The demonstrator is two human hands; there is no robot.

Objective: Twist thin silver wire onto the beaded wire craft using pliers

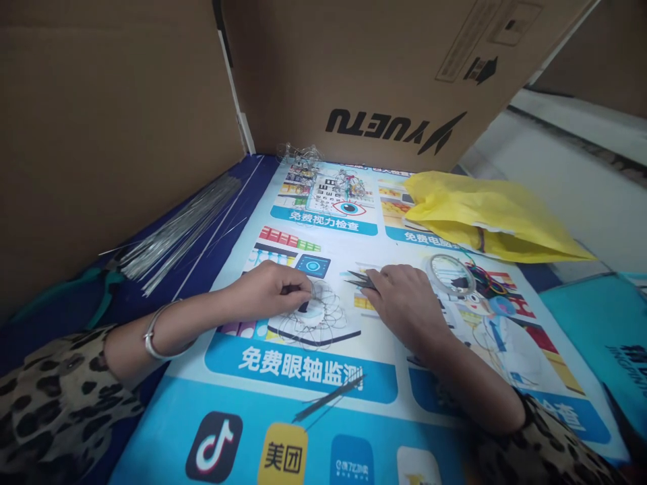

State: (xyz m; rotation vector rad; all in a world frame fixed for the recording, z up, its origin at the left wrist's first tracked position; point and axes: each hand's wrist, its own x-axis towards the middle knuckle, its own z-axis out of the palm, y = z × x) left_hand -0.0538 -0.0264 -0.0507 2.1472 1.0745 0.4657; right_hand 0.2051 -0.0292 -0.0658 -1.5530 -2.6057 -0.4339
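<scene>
My left hand point(283, 286) is closed in a pinch at the upper left edge of a thin wire piece point(323, 316) bent into several petal-like loops. The looped wire lies low over the printed sheet, its far side spread to the right. Just right of it, my right hand point(404, 296) is wrapped round dark, pointed pliers point(360, 278); their handles are hidden in the palm. The plier tips point left toward the wire, apart from it. A small bundle of dark thin strips point(331, 397) lies on the sheet in front of both hands.
Cardboard panels point(344, 74) wall the back and left. Straight silvery wires point(182, 229) lie at left. More looped wire pieces point(348, 183) sit at the back. A yellow bag point(485, 209), a clear ring-shaped spool point(451, 275), coloured cords point(493, 276) and a teal bag point(601, 330) lie right.
</scene>
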